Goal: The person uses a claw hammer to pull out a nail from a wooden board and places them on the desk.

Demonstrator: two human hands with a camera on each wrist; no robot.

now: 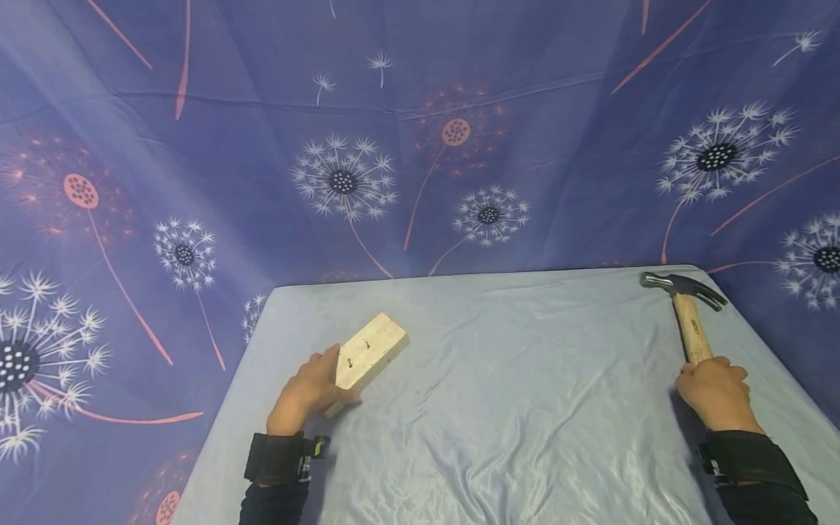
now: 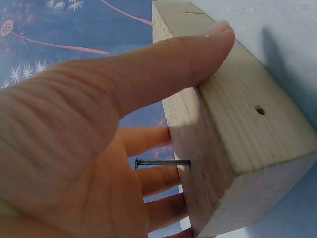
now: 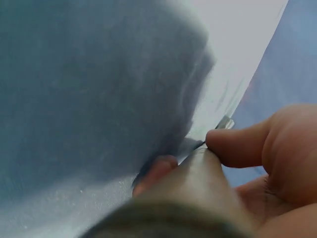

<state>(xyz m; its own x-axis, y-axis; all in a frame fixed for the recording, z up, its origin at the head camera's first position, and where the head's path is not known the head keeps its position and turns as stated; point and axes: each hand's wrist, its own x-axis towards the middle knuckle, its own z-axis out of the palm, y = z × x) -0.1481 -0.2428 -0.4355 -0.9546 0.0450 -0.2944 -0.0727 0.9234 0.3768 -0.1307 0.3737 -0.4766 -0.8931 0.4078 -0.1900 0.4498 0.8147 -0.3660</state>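
Observation:
On the left, my left hand (image 1: 311, 389) grips the near end of a pale wooden block (image 1: 377, 348). Its thumb (image 2: 198, 57) lies along one side face, and the other fingers reach round to the far side. Two nails stick up from the block's upper face in the head view; one nail (image 2: 163, 162) shows close by, its head toward my palm. A small dark hole (image 2: 260, 110) marks the side face. At the right, my right hand (image 1: 715, 394) holds a claw hammer (image 1: 692, 332) by the lower part of its wooden handle, the metal head pointing away from me.
A light blue satiny cloth (image 1: 512, 379) covers the table, wrinkled toward the front. Behind and beside the table hangs a purple-blue curtain (image 1: 564, 160) with dandelion prints. The hammer head lies near the table's far right corner. Both wrists wear black straps (image 1: 755, 459).

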